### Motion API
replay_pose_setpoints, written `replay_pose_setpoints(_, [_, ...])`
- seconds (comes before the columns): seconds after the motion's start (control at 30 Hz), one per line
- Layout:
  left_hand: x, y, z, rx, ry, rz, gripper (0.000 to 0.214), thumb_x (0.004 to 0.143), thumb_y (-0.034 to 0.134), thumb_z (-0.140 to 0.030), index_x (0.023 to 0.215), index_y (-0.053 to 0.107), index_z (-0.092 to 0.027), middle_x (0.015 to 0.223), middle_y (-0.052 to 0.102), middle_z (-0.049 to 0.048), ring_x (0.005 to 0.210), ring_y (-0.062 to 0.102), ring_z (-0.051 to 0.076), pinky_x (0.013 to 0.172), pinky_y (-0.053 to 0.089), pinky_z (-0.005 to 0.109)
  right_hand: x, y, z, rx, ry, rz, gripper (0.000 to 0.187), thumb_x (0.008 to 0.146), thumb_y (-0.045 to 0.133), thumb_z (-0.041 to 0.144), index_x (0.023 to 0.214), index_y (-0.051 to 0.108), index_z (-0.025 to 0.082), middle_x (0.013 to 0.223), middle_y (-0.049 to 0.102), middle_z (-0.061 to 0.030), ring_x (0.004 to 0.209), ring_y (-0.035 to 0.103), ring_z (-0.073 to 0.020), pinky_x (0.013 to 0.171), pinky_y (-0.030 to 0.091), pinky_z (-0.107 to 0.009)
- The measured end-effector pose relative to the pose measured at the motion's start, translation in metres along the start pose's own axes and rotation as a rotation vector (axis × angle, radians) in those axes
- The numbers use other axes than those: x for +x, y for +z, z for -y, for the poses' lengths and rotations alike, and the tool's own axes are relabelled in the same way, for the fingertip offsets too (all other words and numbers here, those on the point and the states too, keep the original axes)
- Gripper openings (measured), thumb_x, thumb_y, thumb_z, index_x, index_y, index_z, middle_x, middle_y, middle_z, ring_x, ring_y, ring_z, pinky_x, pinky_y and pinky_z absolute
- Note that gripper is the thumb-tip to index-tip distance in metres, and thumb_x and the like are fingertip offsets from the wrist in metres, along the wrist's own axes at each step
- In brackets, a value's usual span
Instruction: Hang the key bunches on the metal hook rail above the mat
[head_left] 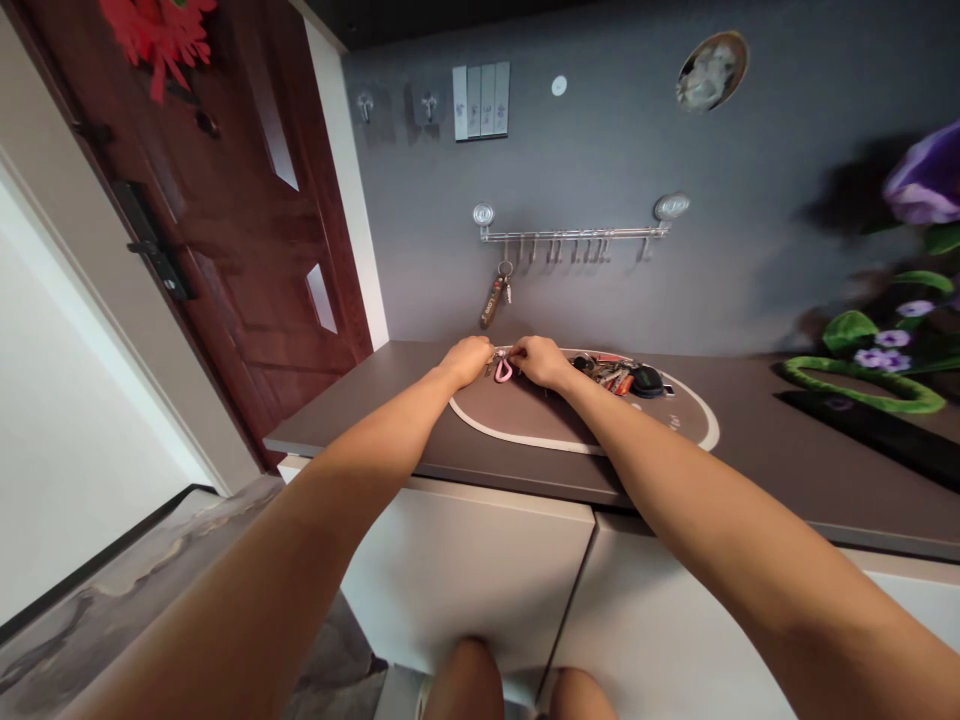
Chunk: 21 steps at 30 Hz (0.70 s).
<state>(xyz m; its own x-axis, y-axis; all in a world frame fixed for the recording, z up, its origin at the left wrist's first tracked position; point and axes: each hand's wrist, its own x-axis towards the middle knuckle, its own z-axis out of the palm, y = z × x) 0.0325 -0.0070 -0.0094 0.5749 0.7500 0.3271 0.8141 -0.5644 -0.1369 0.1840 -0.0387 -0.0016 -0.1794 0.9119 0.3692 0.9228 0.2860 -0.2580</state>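
Over the mat at the back of the counter, my left hand (470, 360) is closed, its fingertips on a small bunch of keys with a pink loop strap (503, 371). Just to the right, my right hand (541, 360) has its fingers pinched together close to the same bunch. What lies between those fingertips is too small to make out. Right of that hand, a pile of keys (611, 376) with a dark round pouch (646, 381) rests on the oval brown mat (517, 437) with a pale rim.
A clear hook rail (577, 235) is fixed to the grey wall, with a brown key fob (493, 301) hanging from its left part. Purple flowers (892, 350) stand at the right of the counter. A dark red door (247, 200) is on the left. White cabinet doors (480, 570) are below.
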Motion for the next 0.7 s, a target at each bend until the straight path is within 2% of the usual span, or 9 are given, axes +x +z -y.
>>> replay_pose_setpoints(0.33, [-0.001,-0.001,0.0,0.014,0.037,0.015,0.026,0.085,0.035,-0.017,0.087,0.06,-0.009,0.091,0.059,0.0138,0.086,0.057,0.02,0.072,0.04,0.027,-0.002,-0.004,0.004,-0.035,-0.001,0.011,0.021,0.078,0.051,0.022,0.09,0.067,0.017,0.093,0.068,-0.007,0.085,0.06,-0.0161,0.07,0.039,-0.02])
replay_pose_setpoints(0.5, [-0.004,0.0,0.004,-0.013,0.043,-0.009,0.024,0.08,0.034,-0.006,0.09,0.056,-0.01,0.095,0.056,0.0128,0.09,0.054,0.02,0.074,0.039,0.028,-0.002,-0.003,0.003,-0.051,0.008,0.005,0.021,0.077,0.051,0.022,0.09,0.067,0.016,0.094,0.067,-0.0078,0.086,0.06,-0.0167,0.07,0.039,-0.02])
replay_pose_setpoints(0.7, [-0.008,-0.004,0.011,-0.143,-0.014,-0.087,0.024,0.071,0.039,0.0,0.086,0.052,-0.012,0.096,0.053,0.013,0.086,0.051,0.02,0.076,0.039,0.029,-0.002,-0.003,0.002,-0.048,0.005,-0.005,0.021,0.078,0.051,0.024,0.089,0.068,0.016,0.093,0.067,-0.0097,0.085,0.061,-0.0186,0.069,0.039,-0.022])
